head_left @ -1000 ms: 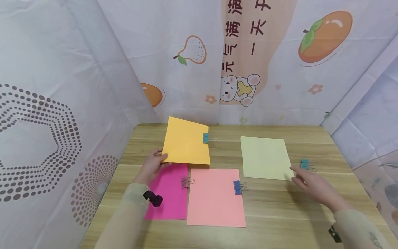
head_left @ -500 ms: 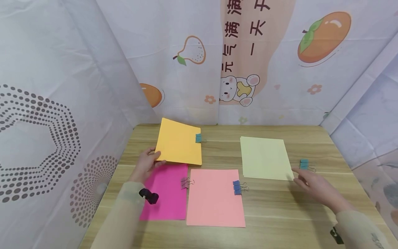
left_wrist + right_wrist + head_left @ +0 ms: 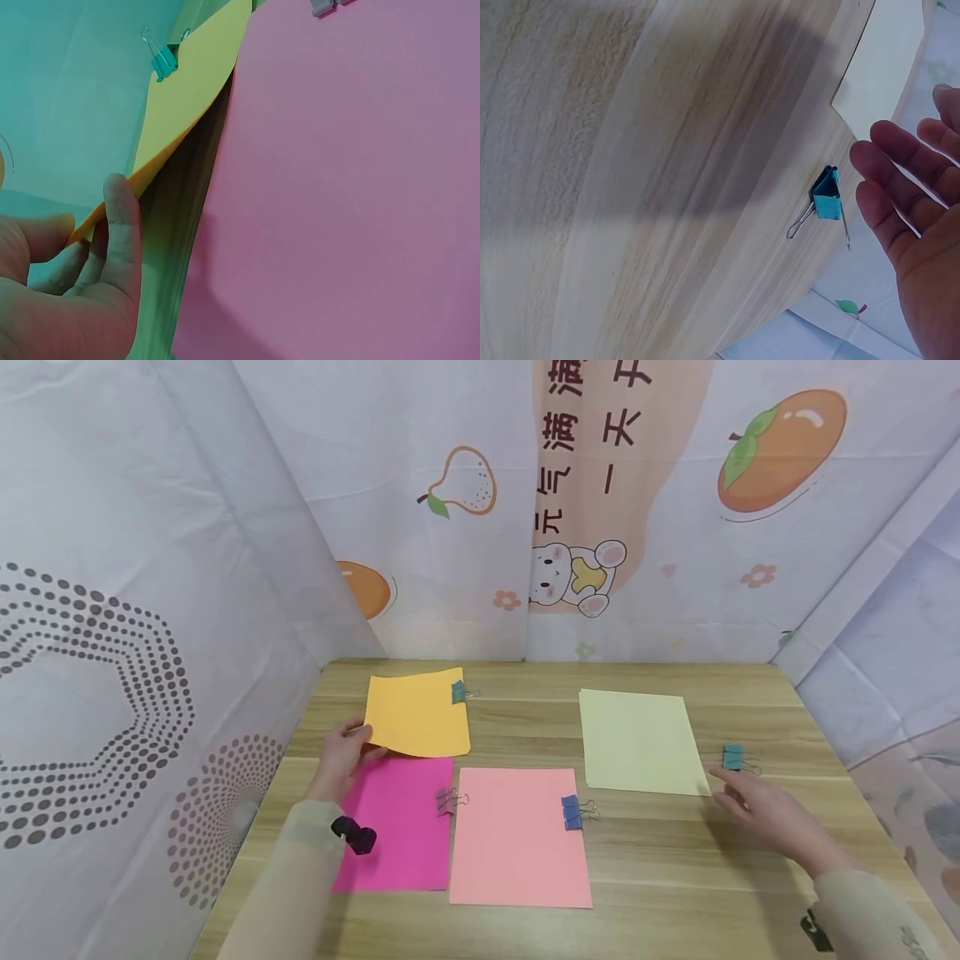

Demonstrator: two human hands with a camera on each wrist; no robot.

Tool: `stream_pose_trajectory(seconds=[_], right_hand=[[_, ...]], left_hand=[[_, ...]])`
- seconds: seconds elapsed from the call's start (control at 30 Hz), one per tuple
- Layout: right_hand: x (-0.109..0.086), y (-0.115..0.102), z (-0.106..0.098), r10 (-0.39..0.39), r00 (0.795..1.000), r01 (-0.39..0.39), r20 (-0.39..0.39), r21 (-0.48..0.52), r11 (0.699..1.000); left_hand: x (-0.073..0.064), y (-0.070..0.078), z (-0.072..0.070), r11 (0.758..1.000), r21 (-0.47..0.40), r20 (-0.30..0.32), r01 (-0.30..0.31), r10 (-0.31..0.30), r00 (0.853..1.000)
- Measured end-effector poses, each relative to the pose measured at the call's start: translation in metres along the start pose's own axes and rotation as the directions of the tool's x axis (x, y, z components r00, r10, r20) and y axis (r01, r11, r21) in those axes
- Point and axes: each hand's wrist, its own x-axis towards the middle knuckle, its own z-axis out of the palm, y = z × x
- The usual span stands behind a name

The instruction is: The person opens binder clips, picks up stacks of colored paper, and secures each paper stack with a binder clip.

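My left hand [image 3: 341, 758] pinches the near left edge of a stack of orange-yellow paper [image 3: 416, 714] between thumb and fingers. That edge is raised off the wood and bends, as the left wrist view shows. A teal binder clip [image 3: 164, 62] bites the stack's right side. Pale yellow sheets [image 3: 641, 741] lie at the right. My right hand [image 3: 772, 814] hovers by their near right corner, its fingers loosely bent and holding nothing. Beside it, a loose teal binder clip [image 3: 827, 196] sits on the wooden table [image 3: 667, 187].
Magenta paper [image 3: 405, 835] with a greyish binder clip [image 3: 446, 802] lies at the near left, under my left forearm. Right of it is pink paper [image 3: 517, 860] with a blue binder clip [image 3: 572, 812]. Printed curtains [image 3: 450, 577] hang along the table's back and sides.
My left hand has carried the orange-yellow stack leftward and lowered it; its far side has come down toward the table. My right hand has barely shifted.
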Motion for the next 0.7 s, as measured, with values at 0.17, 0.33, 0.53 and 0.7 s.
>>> stream_pose_trajectory(seconds=[0.17, 0.33, 0.53, 0.7], right_hand=[[-0.001, 0.002, -0.001, 0.015, 1.000, -0.015, 0.021, -0.004, 1.000], [0.000, 0.006, 0.000, 0.031, 0.998, -0.031, 0.050, 0.008, 0.999], [0.000, 0.006, -0.001, 0.021, 0.999, -0.021, 0.028, -0.003, 1.000], [0.000, 0.004, -0.002, 0.013, 1.000, -0.013, 0.022, 0.004, 1.000]], left_hand=[[0.007, -0.009, -0.003, 0.992, 0.115, -0.068, -0.058, 0.066, 0.996], [0.007, -0.011, 0.002, 0.911, 0.393, -0.061, -0.128, 0.165, 0.984], [0.004, -0.011, 0.018, 0.772, 0.585, 0.039, -0.249, 0.281, 0.959], [-0.004, -0.012, 0.038, 0.744, 0.606, 0.130, -0.283, 0.258, 0.957]])
